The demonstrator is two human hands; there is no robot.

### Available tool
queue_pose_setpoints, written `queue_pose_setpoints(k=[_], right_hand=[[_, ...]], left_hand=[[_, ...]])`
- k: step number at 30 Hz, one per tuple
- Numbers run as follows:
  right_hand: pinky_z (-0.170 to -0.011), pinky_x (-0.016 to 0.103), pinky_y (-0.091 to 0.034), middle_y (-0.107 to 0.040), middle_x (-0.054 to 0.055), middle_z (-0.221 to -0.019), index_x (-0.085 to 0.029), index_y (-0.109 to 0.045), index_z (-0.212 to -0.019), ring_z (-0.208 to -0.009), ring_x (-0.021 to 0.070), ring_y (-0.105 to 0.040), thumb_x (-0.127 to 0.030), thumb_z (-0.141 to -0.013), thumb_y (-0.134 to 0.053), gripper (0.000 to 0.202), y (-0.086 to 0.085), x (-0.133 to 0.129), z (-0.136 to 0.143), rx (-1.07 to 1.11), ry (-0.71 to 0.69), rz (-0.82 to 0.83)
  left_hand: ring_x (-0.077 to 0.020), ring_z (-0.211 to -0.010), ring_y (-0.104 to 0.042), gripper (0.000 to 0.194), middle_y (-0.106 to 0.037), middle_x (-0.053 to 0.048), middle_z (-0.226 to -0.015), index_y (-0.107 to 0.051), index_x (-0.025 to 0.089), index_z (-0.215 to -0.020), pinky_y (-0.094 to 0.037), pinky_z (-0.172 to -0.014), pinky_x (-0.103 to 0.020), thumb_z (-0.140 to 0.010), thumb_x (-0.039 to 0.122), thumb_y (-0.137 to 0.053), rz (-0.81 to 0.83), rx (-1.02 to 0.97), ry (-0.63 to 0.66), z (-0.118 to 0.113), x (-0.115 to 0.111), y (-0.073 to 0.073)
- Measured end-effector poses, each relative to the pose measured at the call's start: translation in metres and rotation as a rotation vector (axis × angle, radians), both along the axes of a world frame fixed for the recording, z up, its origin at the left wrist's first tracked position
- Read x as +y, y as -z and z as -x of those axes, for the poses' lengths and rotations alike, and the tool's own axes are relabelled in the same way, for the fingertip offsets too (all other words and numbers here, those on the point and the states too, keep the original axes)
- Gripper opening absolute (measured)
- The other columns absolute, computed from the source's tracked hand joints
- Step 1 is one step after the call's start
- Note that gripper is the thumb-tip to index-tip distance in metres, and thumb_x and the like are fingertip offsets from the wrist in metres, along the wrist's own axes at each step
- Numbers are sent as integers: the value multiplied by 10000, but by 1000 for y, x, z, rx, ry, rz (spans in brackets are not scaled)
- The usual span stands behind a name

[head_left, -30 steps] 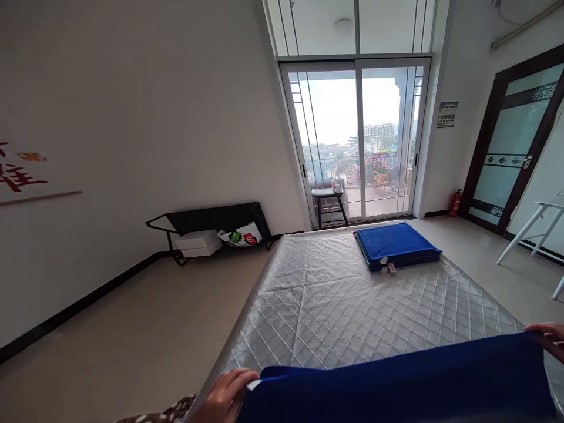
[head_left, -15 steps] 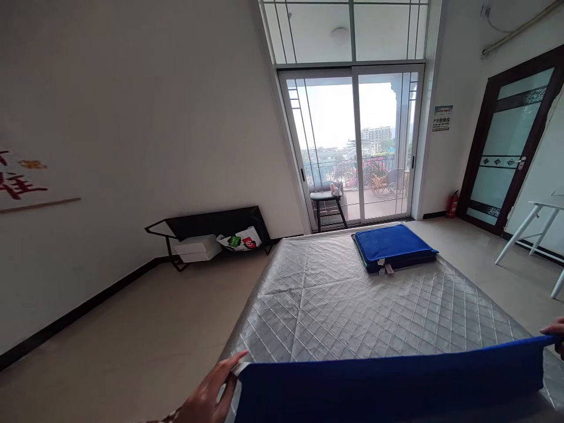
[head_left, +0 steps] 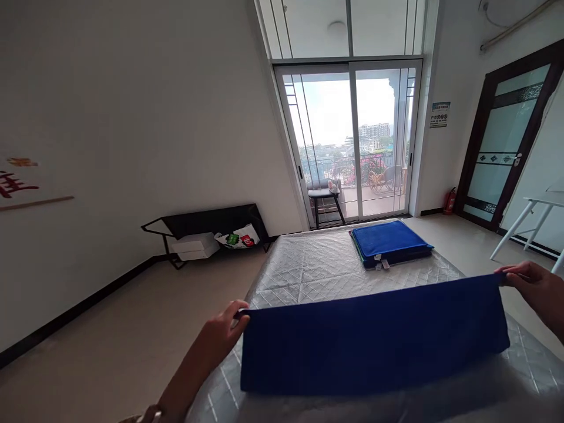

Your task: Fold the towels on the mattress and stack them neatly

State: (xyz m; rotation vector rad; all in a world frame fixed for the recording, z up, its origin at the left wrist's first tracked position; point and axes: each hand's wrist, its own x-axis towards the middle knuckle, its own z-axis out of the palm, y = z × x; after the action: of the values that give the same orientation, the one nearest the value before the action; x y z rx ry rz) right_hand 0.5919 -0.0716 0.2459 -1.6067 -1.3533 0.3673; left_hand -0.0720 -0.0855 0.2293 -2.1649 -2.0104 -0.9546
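Observation:
A dark blue fabric panel (head_left: 374, 341) is stretched between my hands, its top edge raised and its face hanging down. My left hand (head_left: 229, 323) pinches the top left corner, thumb and fingers closed. At the top right corner, my right hand (head_left: 531, 276) grips the fabric, a little higher than the left. Below the panel lies a silver quilted cover (head_left: 286, 258) over a large flat surface like a bed. Toward its far end rests a stack of folded blue fabric pieces (head_left: 392, 238) with small white tags on the near side.
Left of the covered surface, a low black rack (head_left: 211, 220) holds white boxes (head_left: 192, 245) and a printed bag (head_left: 238, 238). A black stool (head_left: 325, 197) stands by the glass sliding door (head_left: 356, 141). To the right are a fire extinguisher (head_left: 449, 201) and a white-legged piece of furniture (head_left: 513, 229).
Both hands have risen and moved away from me, lifting the fabric panel so its lower edge shows. My right hand has come further into view.

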Motion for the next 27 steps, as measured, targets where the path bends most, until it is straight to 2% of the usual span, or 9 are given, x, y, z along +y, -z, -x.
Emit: queue_pose_setpoints(k=[3, 6, 8, 10, 13, 18, 21, 23, 27], right_hand=[[-893, 389, -554, -750, 62, -1023, -317, -519, -728, -949, 239, -702, -437, -732, -637, 168, -41, 27, 35, 241, 11, -133], [-913, 396, -548, -741, 54, -1055, -323, -491, -752, -987, 199, -680, -407, -755, -635, 167, -71, 43, 51, 301, -80, -201], [-928, 400, -544, -735, 48, -1083, -334, -483, -773, -1018, 189, -668, -400, -776, -632, 163, -79, 44, 54, 291, -131, -218], [-936, 402, -542, -729, 48, -1088, -335, -483, -772, -1016, 190, -669, -404, -780, -631, 163, -75, 41, 52, 282, -137, -223], [-940, 401, -546, -724, 53, -1087, -335, -509, -766, -997, 205, -676, -418, -764, -641, 156, -44, 30, 44, 230, -121, -164], [-838, 411, -593, -748, 90, -973, -308, -591, -721, -842, 254, -712, -552, -674, -663, 259, 48, 15, 31, 125, -192, 59], [-837, 397, -593, -758, 89, -941, -292, -607, -693, -813, 263, -721, -610, -686, -651, 321, 91, 9, 29, 17, -256, 204], [-842, 389, -590, -757, 78, -888, -280, -600, -662, -823, 276, -726, -638, -689, -638, 360, 108, 7, 28, -65, -267, 257], [-820, 362, -589, -751, 72, -867, -280, -606, -645, -854, 285, -724, -649, -703, -602, 374, 117, 1, 21, -150, -305, 306]], left_hand=[[-221, -723, -686, 310, -714, -53, -835, -591, 250, -810, -550, -718, -313, -780, 495, -402, -41, 82, -62, -6, 35, -46], [-242, -848, -666, 352, -684, -95, -924, -596, 206, -884, -536, -826, -373, -798, 452, -360, -146, 115, -179, -10, 45, -84], [-256, -946, -643, 363, -659, -105, -997, -595, 174, -951, -512, -892, -415, -828, 417, -355, -218, 113, -225, -10, 36, -94], [-267, -1011, -624, 343, -643, -94, -1044, -587, 176, -981, -497, -920, -425, -856, 409, -369, -274, 112, -245, -7, 18, -87], [-262, -1011, -634, 297, -664, -61, -1038, -581, 224, -957, -509, -892, -382, -860, 444, -409, -298, 110, -242, 2, -13, -41], [-248, -876, -691, 267, -725, -34, -910, -602, 268, -890, -560, -790, -358, -807, 451, -427, -111, 19, -226, 13, -47, 88], [-237, -912, -710, 245, -746, -20, -904, -618, 278, -890, -569, -846, -361, -759, 350, -423, 71, -24, -164, 7, -59, 148], [-236, -956, -711, 258, -756, -21, -933, -632, 276, -892, -563, -897, -370, -731, 300, -432, 157, -9, -145, 4, -65, 169], [-265, -1124, -672, 290, -769, -20, -1040, -680, 276, -951, -547, -983, -403, -766, 310, -460, 182, 101, -154, 10, -78, 185]])
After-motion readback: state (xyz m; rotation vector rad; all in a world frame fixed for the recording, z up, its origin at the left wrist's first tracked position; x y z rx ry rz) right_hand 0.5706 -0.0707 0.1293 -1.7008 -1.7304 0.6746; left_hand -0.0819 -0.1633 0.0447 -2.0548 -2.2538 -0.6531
